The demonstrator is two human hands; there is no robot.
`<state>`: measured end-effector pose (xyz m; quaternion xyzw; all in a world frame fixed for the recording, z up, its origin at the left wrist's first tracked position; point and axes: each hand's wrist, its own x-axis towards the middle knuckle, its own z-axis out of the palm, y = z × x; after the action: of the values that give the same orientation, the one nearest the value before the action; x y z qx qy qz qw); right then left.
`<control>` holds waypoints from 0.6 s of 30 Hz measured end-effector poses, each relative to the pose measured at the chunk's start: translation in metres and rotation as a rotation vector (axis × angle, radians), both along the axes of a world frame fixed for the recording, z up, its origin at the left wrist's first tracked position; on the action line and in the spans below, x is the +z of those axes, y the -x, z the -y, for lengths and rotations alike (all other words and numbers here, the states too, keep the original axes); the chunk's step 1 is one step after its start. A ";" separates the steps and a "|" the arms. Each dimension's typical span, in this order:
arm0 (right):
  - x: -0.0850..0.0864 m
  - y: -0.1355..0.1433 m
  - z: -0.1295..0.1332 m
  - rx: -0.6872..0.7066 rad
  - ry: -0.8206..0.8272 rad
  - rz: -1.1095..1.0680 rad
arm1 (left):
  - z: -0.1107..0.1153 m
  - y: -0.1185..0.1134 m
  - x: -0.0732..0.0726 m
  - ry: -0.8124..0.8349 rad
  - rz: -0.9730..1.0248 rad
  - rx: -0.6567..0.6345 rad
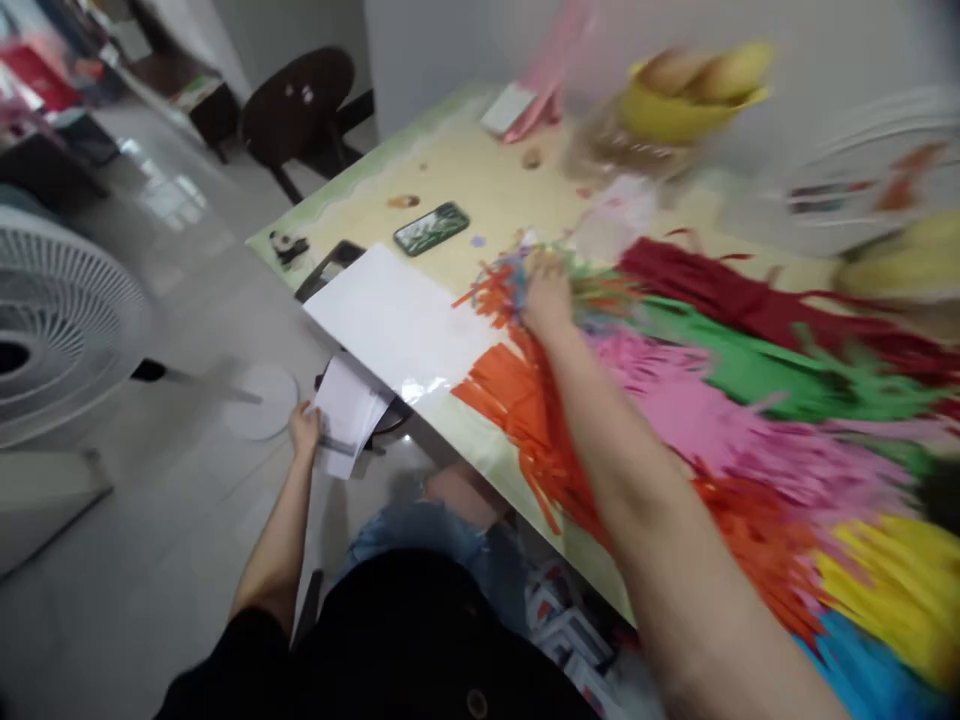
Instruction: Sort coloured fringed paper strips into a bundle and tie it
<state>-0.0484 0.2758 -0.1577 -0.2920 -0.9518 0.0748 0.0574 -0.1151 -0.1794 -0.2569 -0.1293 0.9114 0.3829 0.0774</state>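
Beside the table, my left hand (305,428) is closed on the near edge of a small stack of white paper sheets (349,400). Over the tabletop reaches my right arm, and my right hand (547,295) presses into a bunch of mixed-colour paper strips (499,285); its fingers are blurred and partly buried. That bunch lies at the right side of a large white sheet (386,305). Right below it are orange paper strips (502,385), partly behind my forearm. Pink strips (675,400), green strips (780,375) and dark red strips (720,285) spread to the right.
A phone (431,229) lies behind the white sheet on the table (360,190). Farther back are a yellow bowl (660,115) and a pink ribbon-like item (551,75). Yellow strips (900,580) and blue strips (862,665) sit at right. On the left stands a white fan (67,310).
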 end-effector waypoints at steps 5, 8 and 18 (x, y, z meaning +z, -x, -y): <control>-0.005 -0.001 -0.008 -0.012 0.111 0.071 | -0.002 0.016 -0.039 0.282 0.211 -0.063; 0.017 -0.008 -0.012 -0.007 0.157 0.104 | -0.009 0.024 -0.044 0.354 0.270 -0.113; 0.105 -0.062 0.011 -0.104 -0.014 -0.199 | -0.005 0.008 -0.011 0.231 0.093 -0.130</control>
<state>0.0137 0.2644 -0.0527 -0.3319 -0.9254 0.0936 0.1574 -0.1230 -0.1747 -0.2683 -0.0954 0.9514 0.2631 0.1286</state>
